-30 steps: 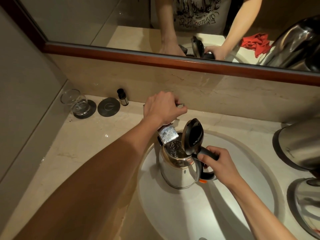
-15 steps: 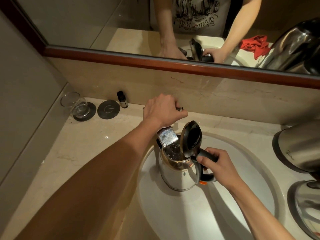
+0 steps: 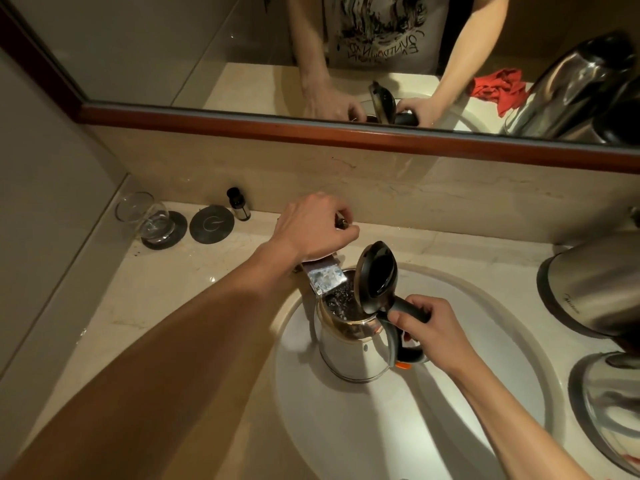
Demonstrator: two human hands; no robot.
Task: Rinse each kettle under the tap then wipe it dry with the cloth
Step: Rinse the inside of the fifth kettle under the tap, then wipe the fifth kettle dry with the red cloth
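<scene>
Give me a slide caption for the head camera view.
Right hand holds an open-lidded steel kettle under the running tap while the left hand grips the tap handle.

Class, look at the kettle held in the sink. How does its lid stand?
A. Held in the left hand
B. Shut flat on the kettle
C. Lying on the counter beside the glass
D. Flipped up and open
D: the lid stands hinged up above the kettle, whose mouth sits under the tap while the right hand grips the handle.
</scene>
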